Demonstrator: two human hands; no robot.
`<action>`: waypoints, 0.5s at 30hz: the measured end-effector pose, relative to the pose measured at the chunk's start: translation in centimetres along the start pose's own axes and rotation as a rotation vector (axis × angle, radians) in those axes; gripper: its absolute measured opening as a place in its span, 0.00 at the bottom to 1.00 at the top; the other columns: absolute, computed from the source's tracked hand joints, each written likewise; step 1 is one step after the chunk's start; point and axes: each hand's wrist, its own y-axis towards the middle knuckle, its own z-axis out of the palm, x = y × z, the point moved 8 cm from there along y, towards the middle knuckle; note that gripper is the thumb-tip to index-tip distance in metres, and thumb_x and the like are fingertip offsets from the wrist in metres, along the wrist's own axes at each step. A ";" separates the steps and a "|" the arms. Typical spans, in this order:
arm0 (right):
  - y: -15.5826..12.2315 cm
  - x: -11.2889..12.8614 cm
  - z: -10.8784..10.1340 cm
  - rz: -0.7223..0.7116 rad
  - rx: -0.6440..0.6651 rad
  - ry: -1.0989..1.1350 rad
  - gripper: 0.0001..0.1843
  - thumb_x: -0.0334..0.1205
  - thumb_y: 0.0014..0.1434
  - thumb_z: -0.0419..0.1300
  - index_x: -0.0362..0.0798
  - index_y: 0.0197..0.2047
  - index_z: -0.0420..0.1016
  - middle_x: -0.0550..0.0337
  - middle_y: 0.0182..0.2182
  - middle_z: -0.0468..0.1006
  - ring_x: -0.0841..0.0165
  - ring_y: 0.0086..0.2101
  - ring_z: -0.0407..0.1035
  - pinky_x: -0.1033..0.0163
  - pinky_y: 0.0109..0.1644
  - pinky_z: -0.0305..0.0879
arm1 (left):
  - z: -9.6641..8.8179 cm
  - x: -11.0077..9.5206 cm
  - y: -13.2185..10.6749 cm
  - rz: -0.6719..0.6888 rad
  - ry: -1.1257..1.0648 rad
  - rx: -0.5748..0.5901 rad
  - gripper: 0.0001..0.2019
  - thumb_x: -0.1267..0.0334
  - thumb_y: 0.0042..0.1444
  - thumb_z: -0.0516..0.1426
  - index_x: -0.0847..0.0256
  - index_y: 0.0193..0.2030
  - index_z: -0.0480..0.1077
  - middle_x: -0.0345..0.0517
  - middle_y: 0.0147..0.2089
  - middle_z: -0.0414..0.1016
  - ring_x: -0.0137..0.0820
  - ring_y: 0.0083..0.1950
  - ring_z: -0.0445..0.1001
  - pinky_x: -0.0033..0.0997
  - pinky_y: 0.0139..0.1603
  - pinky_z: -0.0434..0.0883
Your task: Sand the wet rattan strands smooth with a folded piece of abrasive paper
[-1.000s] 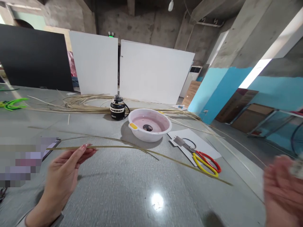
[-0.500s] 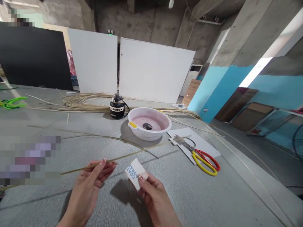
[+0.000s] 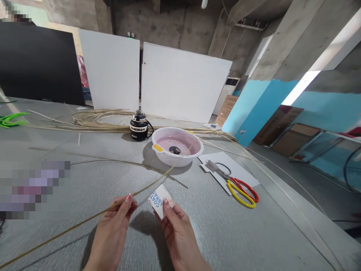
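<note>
Pinched between the thumb and fingers of my left hand (image 3: 115, 222) is a long thin cane strip (image 3: 67, 229). It runs from the lower left corner up past my hand, its far end reaching in front of or over the basin. My right hand (image 3: 180, 229) grips a folded piece of sandpaper (image 3: 160, 200), whose white backing with blue print faces me. The sandpaper is apart from the strip, a little to its right. Another pair of thin strips (image 3: 124, 162) lies on the table beyond my hands.
A white basin (image 3: 180, 162) of pinkish look stands ahead, beside a black bottle (image 3: 138, 130). Scissors with red and yellow handles (image 3: 239, 194) lie on white paper (image 3: 248, 177) at the right. Coiled cane (image 3: 90, 121) stretches behind, and green-handled tools (image 3: 12, 119) are far left.
The strip in my left hand has tilted more steeply, its near end dropping to the lower left and its far end rising. My left hand has shifted slightly right; the sandpaper stays gripped.
</note>
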 end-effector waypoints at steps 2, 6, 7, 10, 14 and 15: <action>-0.1 0.0 0.5 -0.016 0.016 -0.018 0.19 0.47 0.46 0.75 0.46 0.39 0.84 0.53 0.38 0.84 0.67 0.38 0.76 0.66 0.45 0.68 | 0.2 0.7 -0.4 -0.034 0.004 0.004 0.17 0.55 0.36 0.75 0.61 0.30 0.79 0.41 0.32 0.79 0.26 0.36 0.74 0.18 0.42 0.75; -0.3 0.2 1.7 -0.028 0.059 -0.005 0.19 0.47 0.48 0.74 0.45 0.41 0.84 0.52 0.39 0.84 0.64 0.39 0.75 0.62 0.47 0.69 | 0.8 1.8 -1.2 -0.094 -0.024 0.000 0.17 0.55 0.33 0.76 0.60 0.29 0.80 0.42 0.31 0.79 0.27 0.35 0.73 0.20 0.42 0.75; -0.3 0.3 2.0 -0.030 0.066 0.003 0.19 0.47 0.48 0.74 0.45 0.40 0.84 0.52 0.38 0.84 0.64 0.39 0.75 0.61 0.48 0.69 | 0.9 2.0 -1.5 -0.120 -0.022 -0.008 0.18 0.55 0.31 0.76 0.60 0.28 0.80 0.43 0.32 0.79 0.28 0.36 0.73 0.20 0.41 0.75; -0.3 0.5 2.3 -0.047 0.057 0.015 0.18 0.47 0.47 0.74 0.46 0.39 0.84 0.53 0.36 0.84 0.63 0.37 0.75 0.60 0.47 0.69 | 1.5 2.4 -2.1 -0.184 0.038 -0.010 0.20 0.54 0.26 0.76 0.61 0.27 0.80 0.45 0.33 0.79 0.30 0.37 0.73 0.21 0.40 0.74; -0.1 0.7 1.9 -0.068 -0.011 0.012 0.17 0.47 0.45 0.75 0.46 0.37 0.83 0.55 0.34 0.84 0.68 0.33 0.74 0.64 0.41 0.69 | 1.6 2.4 -2.6 -0.188 0.152 0.009 0.21 0.51 0.26 0.76 0.61 0.26 0.80 0.44 0.30 0.76 0.31 0.35 0.71 0.23 0.37 0.73; -0.1 0.7 1.7 -0.074 -0.030 0.017 0.17 0.47 0.44 0.75 0.46 0.36 0.83 0.55 0.34 0.84 0.68 0.33 0.74 0.65 0.40 0.69 | 1.3 2.4 -2.7 -0.180 0.169 0.011 0.21 0.50 0.26 0.76 0.60 0.26 0.80 0.43 0.30 0.76 0.31 0.34 0.71 0.23 0.37 0.73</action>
